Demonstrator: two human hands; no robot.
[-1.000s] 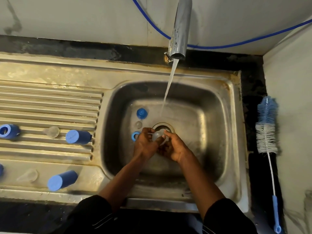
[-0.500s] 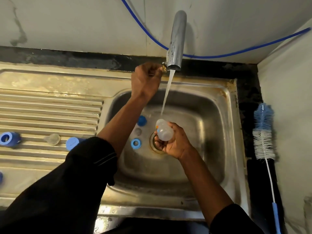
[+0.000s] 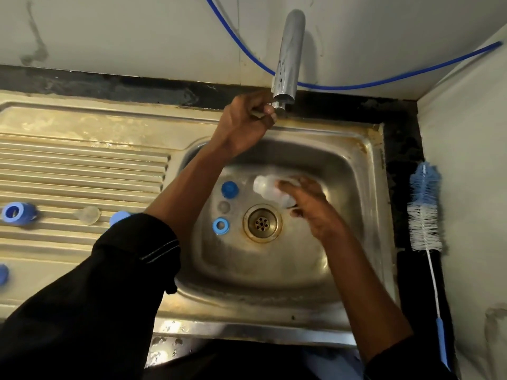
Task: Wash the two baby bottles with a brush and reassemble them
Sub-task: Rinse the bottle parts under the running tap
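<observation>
1. The left hand (image 3: 247, 116) reaches up to the mouth of the tap (image 3: 288, 56), its fingers curled round the small lever (image 3: 258, 113) there. No stream shows under the spout, so this grip is probably there to control the water.
2. The right hand (image 3: 310, 207) has its fingers wrapped round the clear bottle (image 3: 267, 186), held low inside the sink (image 3: 367, 165) and lying roughly sideways. Holding it over the basin probably lets drips run toward the drain (image 3: 262, 222). Blur hides which end is the mouth.
3. Left of the drain, three loose parts lie on the basin floor, one below the other and apart: a blue cap (image 3: 229, 189), a small clear piece (image 3: 223, 206) and a blue ring (image 3: 220, 225). They seem to be parts due for washing or rinsing.
4. On the ridged draining board (image 3: 82, 165) lie a blue collar (image 3: 17, 213) and a clear teat (image 3: 88, 215). A blue piece (image 3: 119, 216) is half hidden by the left sleeve (image 3: 115, 283), and another blue part (image 3: 2, 274) is cut off by the frame edge. The ridges suit parts left to drain.
5. The brush (image 3: 425, 209) lies untouched on the dark table strip (image 3: 403, 160) to the right of the sink. Its bristles point away from the person and its handle toward them, handy for the right hand.
6. No brand, label or writing can be read on the bottle, the parts, the tap or the brush.
</observation>
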